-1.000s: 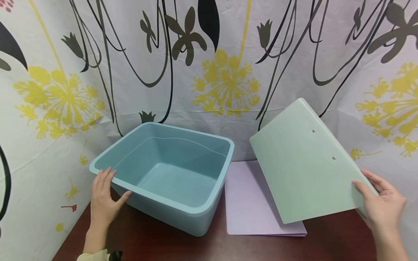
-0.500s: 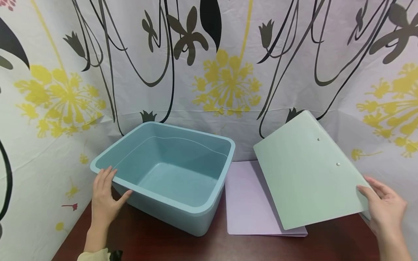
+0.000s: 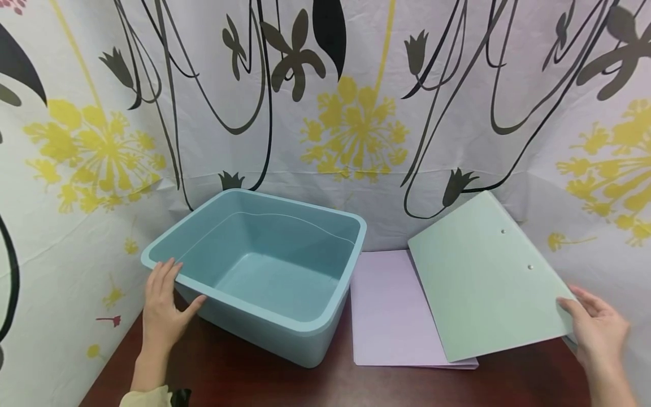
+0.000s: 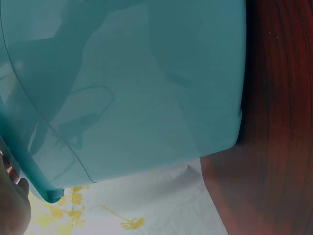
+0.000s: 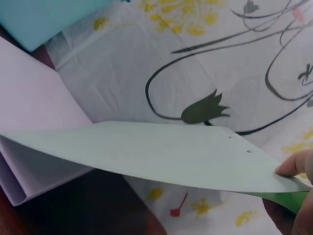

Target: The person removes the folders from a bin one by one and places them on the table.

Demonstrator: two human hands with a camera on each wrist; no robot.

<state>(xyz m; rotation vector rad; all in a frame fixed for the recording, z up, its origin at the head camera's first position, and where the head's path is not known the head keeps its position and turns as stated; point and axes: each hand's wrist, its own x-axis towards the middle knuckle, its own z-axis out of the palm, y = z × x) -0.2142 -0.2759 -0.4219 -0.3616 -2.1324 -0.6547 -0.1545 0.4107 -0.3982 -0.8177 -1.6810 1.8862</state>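
My right hand (image 3: 602, 325) pinches a pale green folder (image 3: 488, 282) by its right edge, thumb on the near cover and fingers behind. Two small metal rivets dot its cover near the spine. It is held tilted, its lower left part overlapping a lavender folder (image 3: 391, 311) that lies on the table. In the right wrist view the green folder (image 5: 161, 152) slants across above the lavender one (image 5: 39, 93). My left hand (image 3: 163, 311) rests its fairly straight fingertips on the rim of a blue plastic tub (image 3: 244, 305), thumb spread along the front side.
The tub stands left of the folders on a dark reddish wooden table (image 3: 335, 387). A white cloth (image 3: 356, 209) printed with yellow and grey flowers hangs behind and along both sides.
The green folder has come down and slightly right with my right hand, nearer the lavender folder. My left hand has stayed on the tub's rim.
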